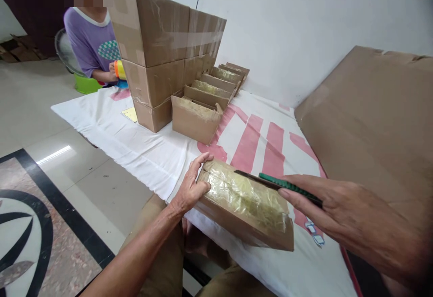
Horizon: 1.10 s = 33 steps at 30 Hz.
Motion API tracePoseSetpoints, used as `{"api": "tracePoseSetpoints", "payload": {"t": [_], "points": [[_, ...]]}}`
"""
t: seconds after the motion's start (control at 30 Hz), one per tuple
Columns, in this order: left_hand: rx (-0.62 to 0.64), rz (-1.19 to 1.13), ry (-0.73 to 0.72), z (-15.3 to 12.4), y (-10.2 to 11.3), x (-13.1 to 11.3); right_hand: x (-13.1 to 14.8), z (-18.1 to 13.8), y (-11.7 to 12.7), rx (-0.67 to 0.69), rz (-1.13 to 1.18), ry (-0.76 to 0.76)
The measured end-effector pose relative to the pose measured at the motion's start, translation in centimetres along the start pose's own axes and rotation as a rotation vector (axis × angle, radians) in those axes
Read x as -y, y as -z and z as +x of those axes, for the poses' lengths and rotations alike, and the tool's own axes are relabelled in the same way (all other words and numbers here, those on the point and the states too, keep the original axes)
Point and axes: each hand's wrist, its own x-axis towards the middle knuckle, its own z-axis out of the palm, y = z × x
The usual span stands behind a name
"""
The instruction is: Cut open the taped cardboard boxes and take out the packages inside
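Note:
A brown cardboard box point(233, 220) lies at the front edge of the table, its upper face covered with shiny clear-yellow packing tape. My left hand point(192, 186) grips the box's left end, with the thumb on the taped face and the fingers at the far corner. In my right hand point(324, 202) is a green-handled utility knife point(270, 180). Its dark blade points left and lies over the far side of the taped face; whether it cuts into the tape I cannot tell.
Stacked closed cartons point(162, 35) stand at the back left. Beside them is a row of open-topped boxes point(196, 118). A large cardboard sheet point(368, 130) leans at the right. Across the table, a person in a purple shirt point(84, 39) holds something yellow and orange. White-and-pink cloth point(248, 139) covers the table.

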Motion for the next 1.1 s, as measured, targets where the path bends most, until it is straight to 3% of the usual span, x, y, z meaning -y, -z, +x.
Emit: {"api": "tracePoseSetpoints", "payload": {"t": [0.1,0.27,0.43,0.57,0.67,1.1], "points": [[-0.002,-0.004,-0.007,0.0,0.0,0.1,1.4,1.0,-0.2,-0.012,-0.002,0.036],[0.0,0.002,-0.009,-0.1,0.0,-0.1,4.0,2.6,-2.8,-0.019,-0.087,0.121],[0.0,0.001,0.001,-0.1,0.0,-0.2,4.9,2.6,-4.2,0.036,-0.176,0.069],[-0.013,0.001,0.005,-0.1,0.0,-0.1,6.7,3.0,-3.4,0.202,-0.287,-0.036],[-0.02,0.017,0.008,-0.1,0.0,-0.1,7.3,3.7,-2.3,0.263,-0.272,-0.027],[-0.035,0.076,-0.033,-0.2,0.4,0.3,4.0,2.5,0.4,0.391,-0.293,0.005]]}}
